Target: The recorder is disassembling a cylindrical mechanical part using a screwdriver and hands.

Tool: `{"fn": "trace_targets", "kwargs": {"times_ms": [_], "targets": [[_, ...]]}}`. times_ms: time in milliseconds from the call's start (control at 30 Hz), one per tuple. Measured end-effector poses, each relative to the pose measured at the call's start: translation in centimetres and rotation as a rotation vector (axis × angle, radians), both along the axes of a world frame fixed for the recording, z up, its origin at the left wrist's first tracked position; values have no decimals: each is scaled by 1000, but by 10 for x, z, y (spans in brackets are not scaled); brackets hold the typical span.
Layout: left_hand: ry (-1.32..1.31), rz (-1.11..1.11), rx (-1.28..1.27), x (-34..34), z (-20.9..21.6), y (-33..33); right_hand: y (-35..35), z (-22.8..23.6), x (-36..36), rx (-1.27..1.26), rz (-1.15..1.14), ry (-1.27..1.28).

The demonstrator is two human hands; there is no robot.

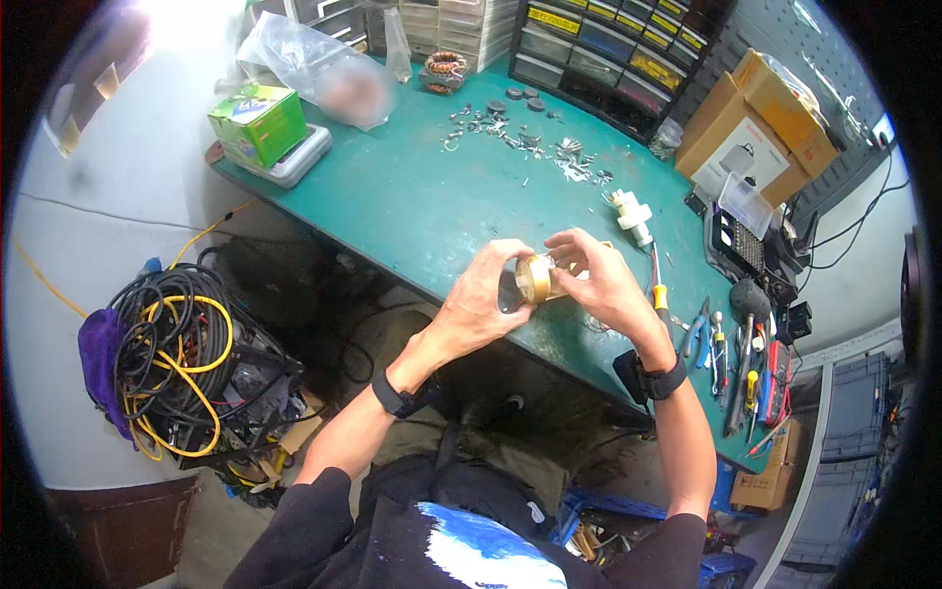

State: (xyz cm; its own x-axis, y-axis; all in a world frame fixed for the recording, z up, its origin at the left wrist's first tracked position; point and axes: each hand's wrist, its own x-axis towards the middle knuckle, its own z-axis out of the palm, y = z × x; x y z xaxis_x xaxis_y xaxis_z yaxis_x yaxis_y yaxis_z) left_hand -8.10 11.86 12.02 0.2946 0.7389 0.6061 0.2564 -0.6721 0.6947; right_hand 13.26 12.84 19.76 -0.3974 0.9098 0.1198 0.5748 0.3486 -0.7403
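My left hand is closed around a round, gold-coloured metal part, held just above the bench's front edge. Fingers and thumb grip it from the left, and a pale piece shows at its face. My right hand is closed against the right side of the same part, with thumb and fingertips bent together there. Whatever those fingertips pinch is too small to make out. Beyond the right hand lies a white stepped plastic part. A screwdriver with a yellow handle lies close to the right wrist.
Loose screws and small metal bits are scattered on the green bench. Pliers and other tools lie at its right end. A green box sits back left, drawer cabinets behind, coiled cables at lower left.
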Motion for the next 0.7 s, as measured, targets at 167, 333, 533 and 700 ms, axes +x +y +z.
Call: {"fn": "trace_targets", "kwargs": {"times_ms": [167, 333, 533, 700], "targets": [[-11, -56, 10, 1, 2, 1, 1, -9, 3, -186, -61, 109], [0, -52, 28, 1, 2, 0, -1, -10, -4, -213, -160, 83], [0, -28, -10, 1, 2, -2, -2, -10, 0, -180, -177, 99], [-1, -28, 6, 2, 6, -3, -1, -9, 0, -43, -196, -40]]}}
